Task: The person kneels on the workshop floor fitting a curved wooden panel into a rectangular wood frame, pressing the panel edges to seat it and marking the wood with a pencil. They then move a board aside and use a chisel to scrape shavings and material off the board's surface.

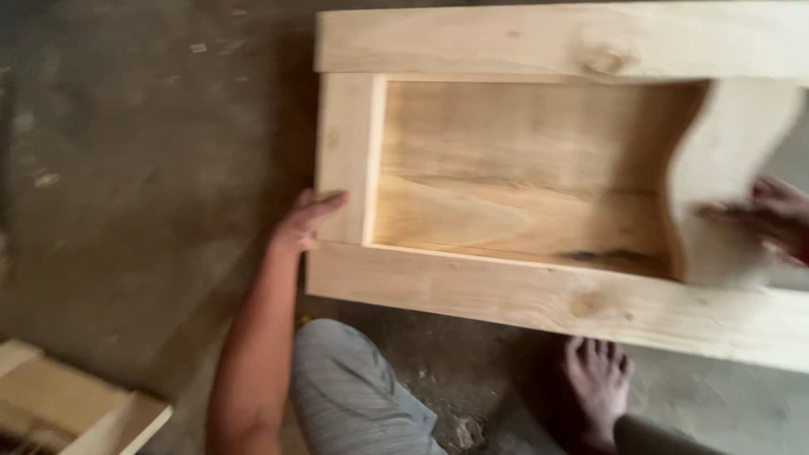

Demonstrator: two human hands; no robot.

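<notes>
A pale wooden frame [556,42] made of thick planks lies in front of me, with a deep rectangular recess showing a golden board inside. My left hand [310,221] grips the frame's left end at its lower corner, thumb over the top face. My right hand [771,221] is blurred at the right edge and rests on a curved pale upright piece [729,143] of the frame. My bare foot [597,383] stands on the floor just below the frame's near plank [522,291].
The floor [143,194] is dark, dusty concrete with small wood chips. Another pale wooden piece [67,409] lies at the bottom left corner. My knee in grey trousers [350,392] is bent below the frame.
</notes>
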